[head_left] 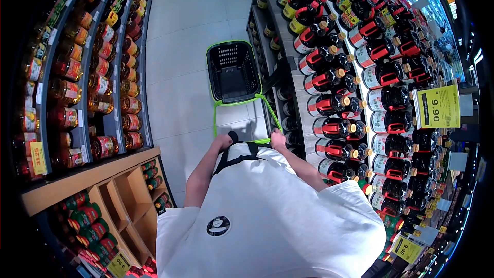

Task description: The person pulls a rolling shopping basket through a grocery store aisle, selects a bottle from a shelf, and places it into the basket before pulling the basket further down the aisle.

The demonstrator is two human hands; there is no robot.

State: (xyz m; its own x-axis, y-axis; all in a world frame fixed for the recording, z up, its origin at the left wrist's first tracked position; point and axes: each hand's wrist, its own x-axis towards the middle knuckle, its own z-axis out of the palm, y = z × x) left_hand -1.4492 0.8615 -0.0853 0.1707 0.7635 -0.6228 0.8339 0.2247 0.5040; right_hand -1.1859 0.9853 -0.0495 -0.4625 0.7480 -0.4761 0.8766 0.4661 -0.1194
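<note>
In the head view, a black shopping basket cart (234, 98) with a green rim and green handle bars stands on the tiled floor ahead of my body. My left hand (223, 141) is closed at the left end of its green handle, next to a small dark rounded shape. At the right end of the handle, my right hand (278, 138) is wrapped round the bar where it meets the side bar. The fingers of both hands are small and partly hidden. The cart's near right corner lies close to the right-hand shelf.
Shelves of jars (105, 90) line the left side, ending in a wooden display unit (131, 190). Large dark bottles (334, 126) with red handles fill the right display, where a yellow price sign (438, 107) sticks out. Pale floor (180, 56) runs ahead between them.
</note>
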